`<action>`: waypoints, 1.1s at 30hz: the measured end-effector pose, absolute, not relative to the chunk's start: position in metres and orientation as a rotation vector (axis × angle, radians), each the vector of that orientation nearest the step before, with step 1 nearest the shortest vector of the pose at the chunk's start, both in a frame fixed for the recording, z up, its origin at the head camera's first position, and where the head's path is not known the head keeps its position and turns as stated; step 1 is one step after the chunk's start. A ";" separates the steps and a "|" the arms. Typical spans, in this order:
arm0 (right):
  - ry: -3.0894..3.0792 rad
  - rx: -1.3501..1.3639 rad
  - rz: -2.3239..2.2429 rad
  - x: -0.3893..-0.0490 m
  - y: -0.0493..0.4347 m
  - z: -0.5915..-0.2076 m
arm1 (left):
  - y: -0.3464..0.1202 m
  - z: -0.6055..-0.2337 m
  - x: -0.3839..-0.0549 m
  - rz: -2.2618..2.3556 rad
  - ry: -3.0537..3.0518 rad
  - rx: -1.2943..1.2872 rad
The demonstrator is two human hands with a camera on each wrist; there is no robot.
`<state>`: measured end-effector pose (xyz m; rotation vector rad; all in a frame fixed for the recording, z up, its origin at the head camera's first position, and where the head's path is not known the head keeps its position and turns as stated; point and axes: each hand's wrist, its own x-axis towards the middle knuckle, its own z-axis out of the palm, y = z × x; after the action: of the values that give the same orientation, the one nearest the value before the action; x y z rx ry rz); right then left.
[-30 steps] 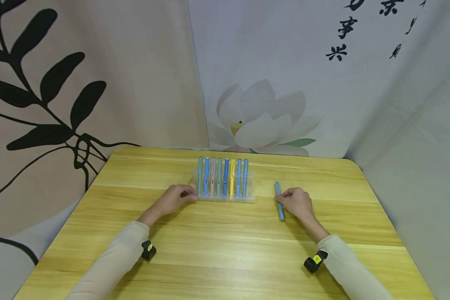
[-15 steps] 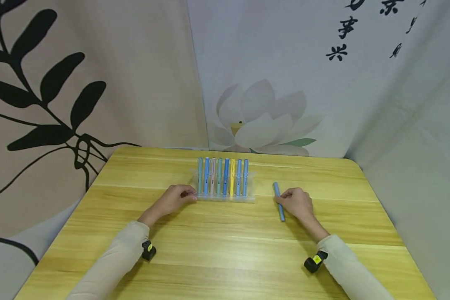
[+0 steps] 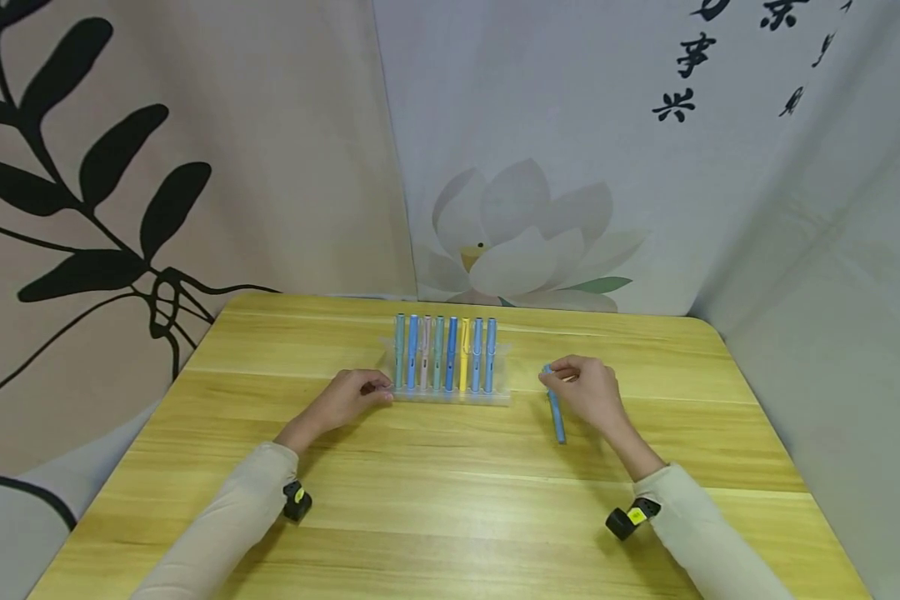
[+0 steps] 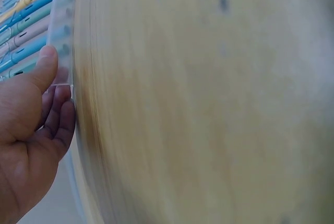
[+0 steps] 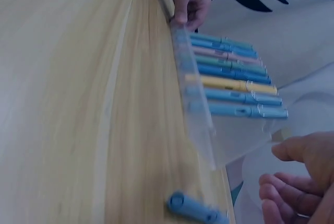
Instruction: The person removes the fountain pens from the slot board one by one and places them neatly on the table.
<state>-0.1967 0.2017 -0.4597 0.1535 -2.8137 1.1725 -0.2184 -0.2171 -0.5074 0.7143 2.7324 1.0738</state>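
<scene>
A clear pen rack [image 3: 453,398] stands near the back of the table, holding a row of several pens [image 5: 235,72] in blue, green, pink and yellow. My left hand [image 3: 356,396] pinches its left end, with the thumb on the clear edge in the left wrist view. To the rack's right lies a blue pen [image 3: 557,417]. My right hand [image 3: 588,390] is over this pen's far end, which its fingertips partly hide in the head view. In the right wrist view a gap shows between thumb and fingers [image 5: 282,195], and the blue pen [image 5: 193,208] lies apart from them.
The wooden table [image 3: 435,508] ends at a printed curtain [image 3: 525,100] just behind the rack. A black camera is strapped to each wrist, the right one [image 3: 630,518] close above the tabletop.
The right hand has moved from the blue pen's middle toward its far end, and the pen has turned slightly. My left hand and the rack stay in place.
</scene>
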 end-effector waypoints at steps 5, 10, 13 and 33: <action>-2.777 0.214 1.271 -0.200 0.183 -0.460 | -0.218 -0.508 -0.219 1.075 2.728 0.728; -2.739 0.262 1.340 -0.206 0.166 -0.466 | -0.218 -0.508 -0.219 1.072 2.724 0.724; -2.719 0.280 1.373 -0.209 0.157 -0.471 | -0.218 -0.507 -0.219 1.076 2.722 0.718; -2.632 0.283 1.549 -0.227 0.130 -0.490 | -0.216 -0.505 -0.217 1.094 2.731 0.700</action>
<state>-0.2274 0.1303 -0.4902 0.2834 -2.6316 1.5490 -0.2174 -0.2165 -0.5053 0.6997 2.7306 1.0937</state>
